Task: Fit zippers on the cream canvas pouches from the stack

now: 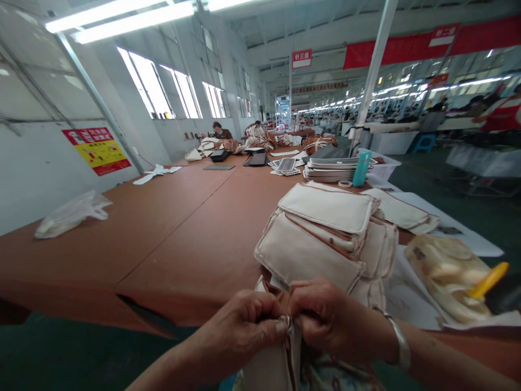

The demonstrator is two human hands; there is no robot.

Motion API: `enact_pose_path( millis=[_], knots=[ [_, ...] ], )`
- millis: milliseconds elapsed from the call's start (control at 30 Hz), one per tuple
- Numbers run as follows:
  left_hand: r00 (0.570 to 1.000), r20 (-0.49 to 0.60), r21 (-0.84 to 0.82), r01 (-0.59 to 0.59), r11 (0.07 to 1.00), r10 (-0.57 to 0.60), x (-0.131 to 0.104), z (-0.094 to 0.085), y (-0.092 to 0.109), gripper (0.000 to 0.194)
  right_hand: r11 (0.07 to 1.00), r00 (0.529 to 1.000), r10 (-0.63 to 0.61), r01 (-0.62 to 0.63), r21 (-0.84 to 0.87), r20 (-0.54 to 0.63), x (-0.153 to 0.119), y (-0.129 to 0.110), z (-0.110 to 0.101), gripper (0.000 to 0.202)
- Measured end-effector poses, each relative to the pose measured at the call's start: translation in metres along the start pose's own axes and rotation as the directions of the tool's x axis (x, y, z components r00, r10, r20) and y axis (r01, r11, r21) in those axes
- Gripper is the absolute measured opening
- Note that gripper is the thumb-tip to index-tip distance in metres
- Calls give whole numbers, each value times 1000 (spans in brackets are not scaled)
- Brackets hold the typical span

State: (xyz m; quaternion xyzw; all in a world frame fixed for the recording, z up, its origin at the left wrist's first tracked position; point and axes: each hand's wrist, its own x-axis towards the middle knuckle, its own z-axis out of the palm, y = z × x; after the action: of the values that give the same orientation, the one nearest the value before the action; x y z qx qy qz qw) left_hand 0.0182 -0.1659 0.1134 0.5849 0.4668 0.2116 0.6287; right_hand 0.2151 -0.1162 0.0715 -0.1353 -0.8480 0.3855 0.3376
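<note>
Stretching out ahead of the grip, a brown table (183,233) carries a heap of cream pieces (311,252) just beyond it. One cream piece (266,365) is in the grip itself, hanging below it. A cloudy plastic container (443,266) sits to its right. The left hand (254,320) and right hand (325,312) nearly meet — both pinching that piece's edge, though exactly what is pinched is hard to see. Farther right — a yellow handle (490,279).

This is a factory workshop, shown by its long worktable (195,239), stitched pieces (309,252) and strip lights (134,22).
</note>
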Motion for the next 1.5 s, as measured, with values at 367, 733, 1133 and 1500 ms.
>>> enact_pose_path(
  millis=[367, 733, 1133, 1500],
  knots=[
    [997, -42, -107, 56, 993, -61, 2, -2, -11, 36, 985, 984, 167, -164, 61, -61, -1, -8, -22, 15],
    [995, -104, 188, 11, 982, 9, 2, 2, 3, 36, 961, 993, 107, -115, -250, -47, -11, -13, -6, 13],
    [976, 211, 78, 36, 996, -52, 4, 17, 24, 33, 661, 931, -270, 366, -655, 248, 10, 1, -30, 18],
    [995, 46, -265, 99, 959, -90, 7, 2, -8, 41, 969, 963, 239, -228, 98, -122, -12, -18, -28, 12]
  ],
)
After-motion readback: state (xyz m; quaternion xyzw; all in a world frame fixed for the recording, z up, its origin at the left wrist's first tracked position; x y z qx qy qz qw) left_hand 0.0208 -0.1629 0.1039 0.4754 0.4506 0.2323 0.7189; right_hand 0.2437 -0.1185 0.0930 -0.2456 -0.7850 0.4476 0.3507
